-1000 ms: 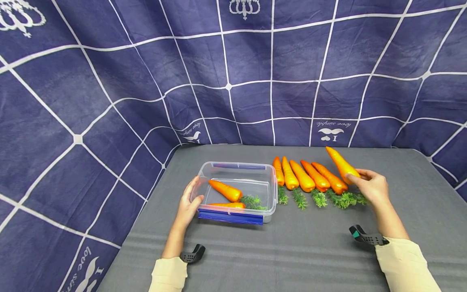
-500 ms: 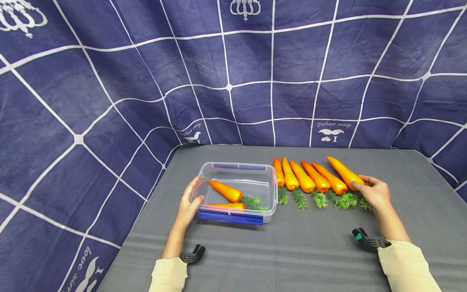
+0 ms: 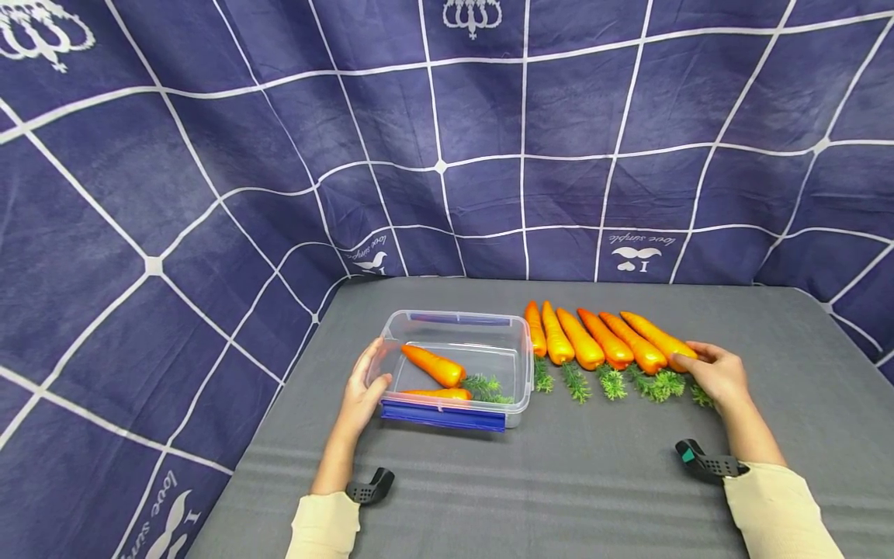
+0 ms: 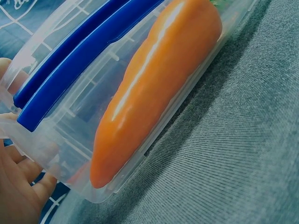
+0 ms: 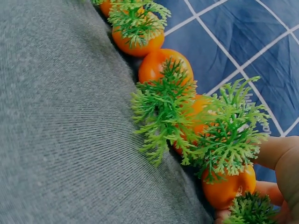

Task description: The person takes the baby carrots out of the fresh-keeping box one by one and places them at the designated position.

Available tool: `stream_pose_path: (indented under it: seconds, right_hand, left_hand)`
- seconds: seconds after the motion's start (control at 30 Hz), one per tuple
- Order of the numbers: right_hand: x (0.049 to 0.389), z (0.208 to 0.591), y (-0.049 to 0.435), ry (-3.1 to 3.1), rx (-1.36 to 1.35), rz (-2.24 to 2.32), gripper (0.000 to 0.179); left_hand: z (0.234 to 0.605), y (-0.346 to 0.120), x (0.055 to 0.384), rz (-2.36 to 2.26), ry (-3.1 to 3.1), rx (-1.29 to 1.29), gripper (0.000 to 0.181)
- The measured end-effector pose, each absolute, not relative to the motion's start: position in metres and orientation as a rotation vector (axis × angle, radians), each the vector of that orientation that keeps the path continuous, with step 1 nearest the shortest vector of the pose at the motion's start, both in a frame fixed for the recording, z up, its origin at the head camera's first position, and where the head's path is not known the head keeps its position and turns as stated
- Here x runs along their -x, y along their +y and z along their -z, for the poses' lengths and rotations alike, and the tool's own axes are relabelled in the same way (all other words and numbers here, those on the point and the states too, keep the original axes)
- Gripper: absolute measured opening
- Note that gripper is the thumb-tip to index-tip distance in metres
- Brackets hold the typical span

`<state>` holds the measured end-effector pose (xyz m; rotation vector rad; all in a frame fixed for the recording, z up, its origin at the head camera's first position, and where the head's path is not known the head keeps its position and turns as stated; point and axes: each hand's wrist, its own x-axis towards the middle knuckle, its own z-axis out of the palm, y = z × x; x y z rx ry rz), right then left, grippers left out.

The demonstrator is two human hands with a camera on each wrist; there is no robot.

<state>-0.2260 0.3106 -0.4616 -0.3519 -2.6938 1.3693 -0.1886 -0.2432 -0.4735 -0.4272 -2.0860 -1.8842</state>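
A clear plastic storage box (image 3: 520, 365) with blue latches stands lidless on the grey cloth. Two orange carrots, one toward the middle (image 3: 434, 366) and one along the near wall (image 4: 154, 93), lie inside it with green tops. My left hand (image 3: 365, 388) grips the box's left end, thumb at the rim and fingers along the outer wall. Right of the box, several carrots (image 3: 580, 339) lie side by side, leafy tops toward me. At the row's right end my right hand (image 3: 719, 374) holds the last carrot (image 3: 656, 335) by its thick end, between thumb and fingers.
A grey cloth (image 3: 559, 466) covers the table. Behind and to the left hangs a blue curtain (image 3: 377, 116) with white lines, meeting the table's far edge. The leftmost carrot lies close against the box's right side.
My right hand has lowered the carrot from above the table to the row's right end, beside the others. The left hand and box have stayed put.
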Motion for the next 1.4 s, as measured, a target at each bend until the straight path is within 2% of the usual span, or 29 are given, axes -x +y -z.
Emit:
stream_pose_path:
  seconds: [0.67,0.97,1.4]
  right_hand:
    - [0.231,0.441,0.306,-2.670,0.234,-1.244,0.058]
    - [0.237,0.422,0.273,-2.575,0.125,-1.298,0.052]
    - [0.249,0.413,0.224,-2.599,-0.090,-1.451,0.050]
  left_hand:
    - [0.475,-0.242,0.190,1.861,-2.052,0.477,0.062]
    - [0.475,-0.242,0.189,1.880,-2.059,0.444,0.063]
    - [0.473,-0.242,0.188,1.901,-2.061,0.452,0.063]
